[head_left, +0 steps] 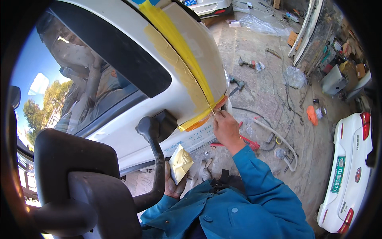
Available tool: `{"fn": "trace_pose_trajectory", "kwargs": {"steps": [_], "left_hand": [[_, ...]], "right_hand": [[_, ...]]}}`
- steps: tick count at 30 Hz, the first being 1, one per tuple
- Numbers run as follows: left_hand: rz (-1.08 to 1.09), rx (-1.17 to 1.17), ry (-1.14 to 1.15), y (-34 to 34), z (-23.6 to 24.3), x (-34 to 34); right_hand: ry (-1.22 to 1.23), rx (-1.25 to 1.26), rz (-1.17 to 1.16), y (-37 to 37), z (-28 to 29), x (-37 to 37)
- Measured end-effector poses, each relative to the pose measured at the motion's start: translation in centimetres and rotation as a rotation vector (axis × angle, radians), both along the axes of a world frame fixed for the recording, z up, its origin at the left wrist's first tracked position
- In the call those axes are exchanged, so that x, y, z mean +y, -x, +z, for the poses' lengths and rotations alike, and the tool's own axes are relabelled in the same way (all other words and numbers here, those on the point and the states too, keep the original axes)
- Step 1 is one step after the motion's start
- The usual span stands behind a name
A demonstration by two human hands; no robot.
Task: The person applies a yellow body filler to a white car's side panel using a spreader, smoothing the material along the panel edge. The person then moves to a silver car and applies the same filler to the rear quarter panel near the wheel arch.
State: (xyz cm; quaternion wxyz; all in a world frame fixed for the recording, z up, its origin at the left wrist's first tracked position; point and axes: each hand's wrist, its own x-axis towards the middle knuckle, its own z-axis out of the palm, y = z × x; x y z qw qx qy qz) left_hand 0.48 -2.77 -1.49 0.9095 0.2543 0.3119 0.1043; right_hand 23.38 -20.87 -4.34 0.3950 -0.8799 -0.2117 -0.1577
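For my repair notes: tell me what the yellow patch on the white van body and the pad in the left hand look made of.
Yellow patch: likely body filler, matte, smeared edges. Pad in left hand: seemingly a flat board carrying cream putty, glossy.

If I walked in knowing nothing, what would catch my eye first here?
Probably the broad yellow filler streak running down the white vehicle body at top centre, where the right hand works a thin tool at its lower end. Lower down, the left hand holds a board loaded with cream putty. The big black side mirror fills the lower left.
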Motion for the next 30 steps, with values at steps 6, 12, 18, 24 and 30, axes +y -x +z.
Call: {"fn": "trace_pose_trajectory", "kwargs": {"steps": [6,12,18,24,30], "left_hand": [[0.041,-0.006,-0.012,0.5,0.6,0.3],[0.036,-0.007,-0.013,0.0,0.7,0.4],[0.065,-0.002,-0.07,0.6,1.1,0.9],[0.076,0.024,-0.077,0.6,1.3,1.0],[0.037,0.002,-0.052,0.5,1.1,1.2]], "right_hand": [[-0.345,0.254,-0.07,1.8,-1.3,0.7],[-1.096,0.784,-0.078,1.9,-4.3,4.1],[-1.164,0.837,-0.011,1.8,-2.9,5.6],[-1.182,0.772,-0.019,2.0,2.1,7.2],[-1.012,0.597,-0.057,1.7,4.0,8.4]]}}
